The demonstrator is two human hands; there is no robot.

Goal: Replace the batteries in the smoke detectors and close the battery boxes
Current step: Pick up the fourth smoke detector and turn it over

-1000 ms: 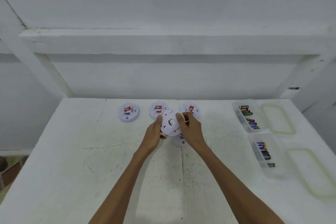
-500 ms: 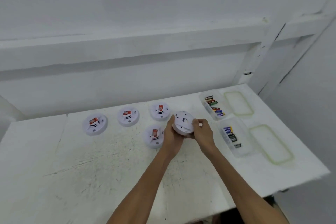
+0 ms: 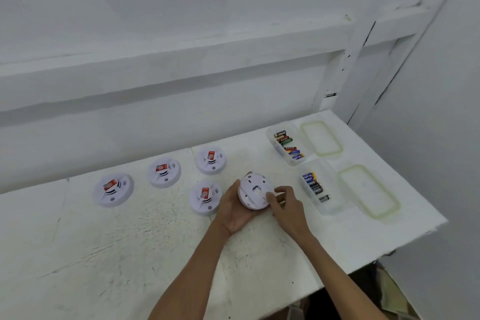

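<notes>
**Detector held in both hands, back toward the camera**

The person holds one white smoke detector, the held detector (image 3: 253, 191), over the white table (image 3: 130, 241). Its back is tilted toward the camera, and a small rectangular opening shows in the middle of that back. The left hand (image 3: 233, 209) cups it from the left and from below, with the fingers curled round the rim. The right hand (image 3: 288, 205) grips its right edge: the thumb lies on the back near the rim and the other fingers are curled beside it. Whether those fingers also hold something small cannot be told.

Four more detectors lie flat on the table, each with a red label on top. The near detector (image 3: 205, 197) lies just left of the held detector, beside the left hand. The back detector (image 3: 210, 161) lies beyond the held detector and to its left. The third detector (image 3: 164, 172) and the fourth detector (image 3: 113, 189) lie farther left, well apart from it.

Right of the held detector stands the near box (image 3: 327, 206), clear plastic and open, with dark and blue batteries (image 3: 313, 186) inside. Beyond and right of the held detector, the far box (image 3: 275, 147) is also open and holds red, green and blue cells. The near lid (image 3: 368, 191) and the far lid (image 3: 321, 138) each lie flat beside their box, on the side away from the held detector.
</notes>
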